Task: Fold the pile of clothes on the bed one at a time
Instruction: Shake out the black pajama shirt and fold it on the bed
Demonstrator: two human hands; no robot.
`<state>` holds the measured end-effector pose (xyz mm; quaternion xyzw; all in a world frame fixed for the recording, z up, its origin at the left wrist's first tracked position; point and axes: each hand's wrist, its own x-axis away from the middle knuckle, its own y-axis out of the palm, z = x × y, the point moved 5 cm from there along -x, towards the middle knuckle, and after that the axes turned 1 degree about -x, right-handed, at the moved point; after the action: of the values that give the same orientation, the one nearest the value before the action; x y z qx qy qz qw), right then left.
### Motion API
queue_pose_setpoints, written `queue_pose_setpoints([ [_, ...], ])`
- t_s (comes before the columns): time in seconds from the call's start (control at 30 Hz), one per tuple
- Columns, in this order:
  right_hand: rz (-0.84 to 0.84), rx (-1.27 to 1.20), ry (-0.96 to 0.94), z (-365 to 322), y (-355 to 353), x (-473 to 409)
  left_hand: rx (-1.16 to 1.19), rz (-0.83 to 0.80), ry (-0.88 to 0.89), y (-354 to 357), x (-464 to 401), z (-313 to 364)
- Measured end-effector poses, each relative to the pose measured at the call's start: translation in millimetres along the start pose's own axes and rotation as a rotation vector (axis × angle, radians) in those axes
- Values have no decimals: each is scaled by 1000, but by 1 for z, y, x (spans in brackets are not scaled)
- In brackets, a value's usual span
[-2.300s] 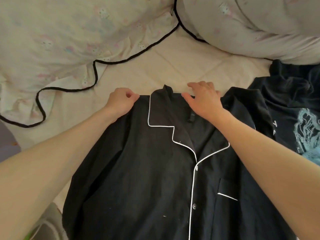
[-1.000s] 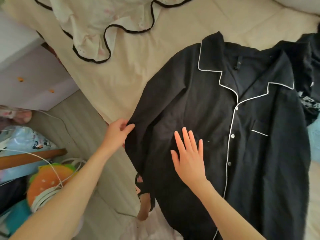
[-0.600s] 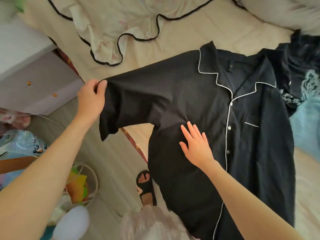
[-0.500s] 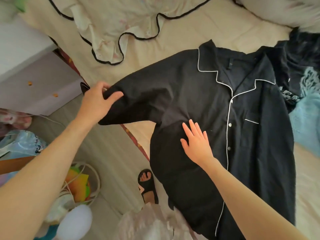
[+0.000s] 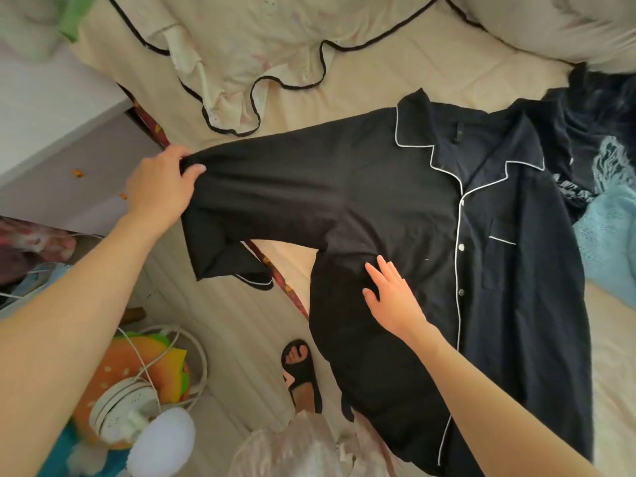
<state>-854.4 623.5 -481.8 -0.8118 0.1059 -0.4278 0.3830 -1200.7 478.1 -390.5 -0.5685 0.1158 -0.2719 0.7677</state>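
A: Currently, black pyjama shirt (image 5: 430, 215) lies face-up on the bed (image 5: 361, 74), hem overhanging the edge. Risk?

B: Whole shirt sliding floorward if the sleeve (image 5: 261, 187) is tugged. Left hand (image 5: 161, 187) pinches the cuff, stretched out; right hand (image 5: 392, 290) lies flat, fingers straight, pinning the side. Lifting that lets the body bunch.

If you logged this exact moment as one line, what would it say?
step: spreading sleeve | left hand: grips sleeve | right hand: flat on black pajama shirt | folding: not yet
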Motion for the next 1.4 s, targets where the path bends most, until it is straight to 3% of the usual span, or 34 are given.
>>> queue_pose_setpoints([
  [0.13,-8,-31,-8,1,-1,1,67,63,-49,5,8,0],
  [0.23,11,-117,-12,0,-4,6,113,-43,-76,26,34,14],
  [0.4,229,-241,8,19,-27,31,148,-152,97,82,112,92],
  [0.6,495,-225,295,131,-70,80,-105,-405,364,162,199,188],
  [0.73,650,-259,571,231,-91,121,-216,-565,431,198,234,223],
  [0.87,461,-630,841,317,-81,135,-255,-748,336,221,243,233],
  [0.97,274,-903,827,337,-71,125,-339,-780,277,222,236,243],
  [1.13,176,-925,753,356,-58,129,-366,-743,169,212,237,266],
  [1.3,123,-1011,747,368,-35,167,-112,-321,126,195,278,307],
  [1.33,130,-1025,744,368,-31,174,-22,-343,125,200,293,317],
  [1.4,88,-1072,756,366,-20,187,208,-589,-5,223,324,333],
])
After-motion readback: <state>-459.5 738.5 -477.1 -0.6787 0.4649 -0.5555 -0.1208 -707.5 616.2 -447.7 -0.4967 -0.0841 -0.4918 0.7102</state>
